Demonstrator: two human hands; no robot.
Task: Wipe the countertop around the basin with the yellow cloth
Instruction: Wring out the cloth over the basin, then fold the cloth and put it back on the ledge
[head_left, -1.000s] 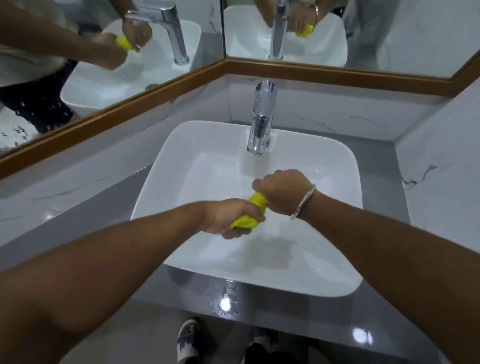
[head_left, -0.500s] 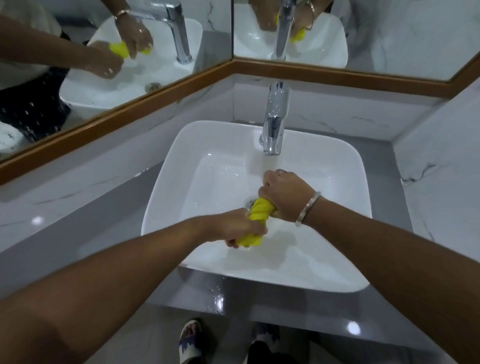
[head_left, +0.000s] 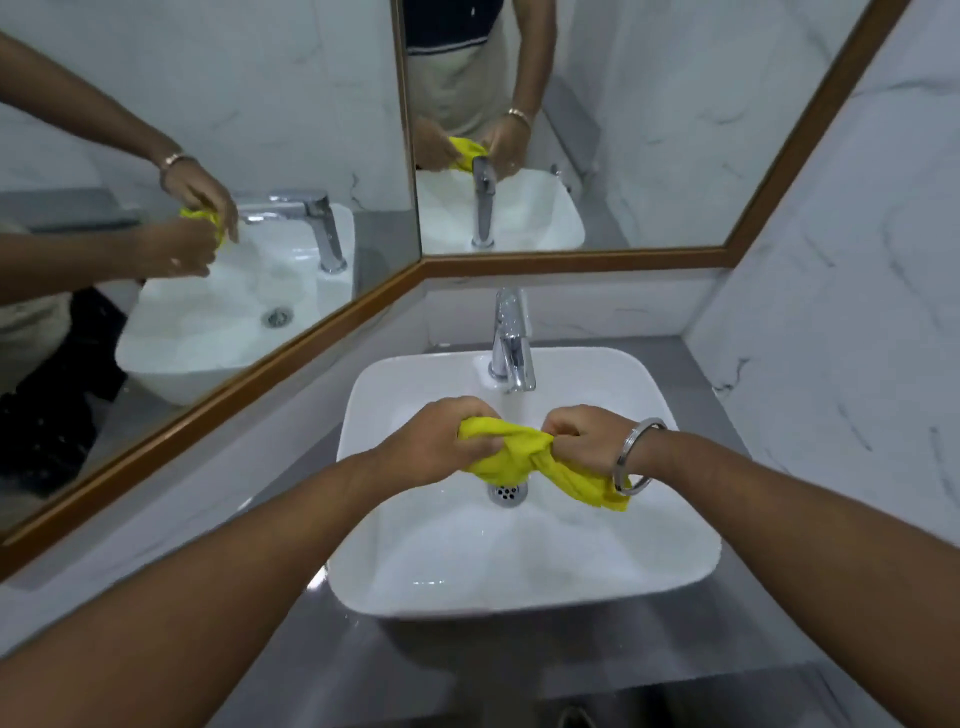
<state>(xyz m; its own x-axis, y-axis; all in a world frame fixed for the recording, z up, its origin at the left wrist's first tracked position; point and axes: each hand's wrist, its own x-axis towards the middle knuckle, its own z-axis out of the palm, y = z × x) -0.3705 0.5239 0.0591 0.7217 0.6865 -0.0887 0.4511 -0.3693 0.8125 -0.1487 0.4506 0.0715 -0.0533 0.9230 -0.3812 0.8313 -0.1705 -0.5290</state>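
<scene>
The yellow cloth (head_left: 519, 454) is bunched and stretched between both hands above the white basin (head_left: 685, 545). My left hand (head_left: 436, 441) grips its left end. My right hand (head_left: 587, 439), with a metal bangle on the wrist, grips the right part, and a loose tail of cloth hangs below that wrist. The cloth hovers just over the drain (head_left: 508, 491). Grey countertop (head_left: 291, 467) surrounds the basin on the left, right and front.
A chrome tap (head_left: 511, 343) stands at the back of the basin, just beyond my hands. Wood-framed mirrors (head_left: 311, 332) line the left and back walls. A marble wall (head_left: 831, 364) closes the right side. The counter's front edge lies below the basin.
The cloth was a tight twisted roll held between close fists; now my hands have moved apart and it is loosened and spread between them. The view has tilted up.
</scene>
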